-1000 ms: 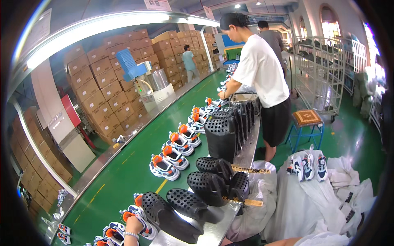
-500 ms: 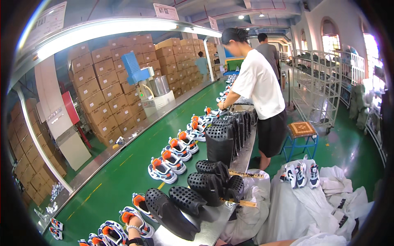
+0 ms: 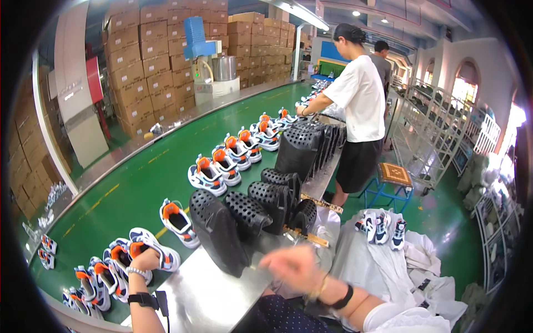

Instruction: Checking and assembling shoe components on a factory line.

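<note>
My left hand (image 3: pixel 142 261), with a bead bracelet and a black wrist strap, grips a white, blue and orange sneaker (image 3: pixel 157 249) on the green conveyor belt (image 3: pixel 139 183). More sneakers of the same kind (image 3: pixel 206 175) stand in pairs along the belt. My right hand (image 3: pixel 290 267) is motion-blurred above the metal table (image 3: pixel 205 297), just right of a leaning black perforated tray (image 3: pixel 215 232). Whether it holds anything is not visible. It wears a black wristband.
More black perforated trays (image 3: pixel 302 149) stand stacked further along the table. A person in a white shirt (image 3: pixel 360 100) works at the belt, with another person behind. A blue stool (image 3: pixel 392 177), a wire rack cart (image 3: pixel 430 130), sneakers on white bags (image 3: pixel 380 227) and stacked cardboard boxes (image 3: pixel 144 72) surround the line.
The view has dropped and come closer to the table. My right hand has swept into view over the metal table, and my left hand now rests higher on the sneaker.
</note>
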{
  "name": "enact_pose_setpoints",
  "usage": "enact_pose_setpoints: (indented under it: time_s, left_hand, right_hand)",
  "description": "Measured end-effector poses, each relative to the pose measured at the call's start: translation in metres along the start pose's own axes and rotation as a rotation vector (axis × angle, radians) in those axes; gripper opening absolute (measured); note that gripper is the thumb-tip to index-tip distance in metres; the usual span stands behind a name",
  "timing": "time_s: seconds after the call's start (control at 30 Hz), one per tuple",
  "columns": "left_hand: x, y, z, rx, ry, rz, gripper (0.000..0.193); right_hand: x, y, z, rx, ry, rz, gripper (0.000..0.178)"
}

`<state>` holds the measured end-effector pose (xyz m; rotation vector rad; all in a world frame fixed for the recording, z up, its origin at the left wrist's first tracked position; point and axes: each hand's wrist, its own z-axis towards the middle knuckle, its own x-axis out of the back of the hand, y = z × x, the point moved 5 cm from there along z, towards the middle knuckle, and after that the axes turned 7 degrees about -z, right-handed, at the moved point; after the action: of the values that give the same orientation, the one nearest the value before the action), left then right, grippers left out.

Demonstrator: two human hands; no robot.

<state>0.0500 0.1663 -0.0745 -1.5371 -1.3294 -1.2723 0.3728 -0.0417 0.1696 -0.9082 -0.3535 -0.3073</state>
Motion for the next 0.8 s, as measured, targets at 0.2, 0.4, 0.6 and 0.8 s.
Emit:
enact_pose_setpoints:
  time_s: [0.2,0.4,0.6,0.8]
  left_hand:
    - [0.001,0.002,-0.003,-0.054,-0.018,0.011,0.023]
    - [0.021,-0.018,0.003,-0.060,-0.001,0.010,0.024]
    - [0.088,-0.003,-0.001,-0.105,0.013,0.089,0.024]
    - [0.137,0.011,-0.110,0.013,0.823,-0.327,0.025]
  right_hand:
    - [0.083,0.050,0.073,-0.135,0.399,-0.747,0.023]
    - [0.066,0.110,0.089,-0.290,-0.153,-1.308,0.043]
    - [0.076,0.124,0.100,-0.337,-0.263,-1.165,0.052]
    - [0.086,0.100,0.101,-0.213,-0.111,-1.184,0.053]
